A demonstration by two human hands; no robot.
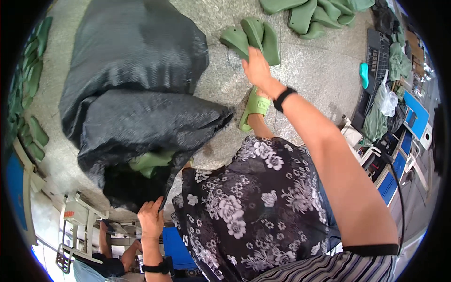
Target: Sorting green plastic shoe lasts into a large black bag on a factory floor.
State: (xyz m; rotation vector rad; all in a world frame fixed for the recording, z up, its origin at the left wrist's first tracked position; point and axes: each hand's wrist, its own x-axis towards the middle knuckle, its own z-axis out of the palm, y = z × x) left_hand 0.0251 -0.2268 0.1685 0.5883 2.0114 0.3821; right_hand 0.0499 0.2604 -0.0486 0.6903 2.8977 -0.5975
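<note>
My left hand (151,217) grips the mouth edge of a large black woven sack (145,113), its fingers curled over the rim. Inside the sack's dark opening shows a green moulded piece (152,162). Out ahead, my right hand (258,70) is at a small fanned cluster of green curved moulded pieces (254,35), with small holes near some ends. Thumb and fingers close on the near end of this cluster; the fingertips are partly hidden. The sack lies bulging on the floor to my left, its mouth toward me.
More green pieces (314,16) lie in a pile at the far right, and others (35,77) along the left rim. A green slipper (256,110) is on my foot. At right are a black crate (376,61) and a turquoise piece (364,75). Another person's legs (127,256) show at lower left.
</note>
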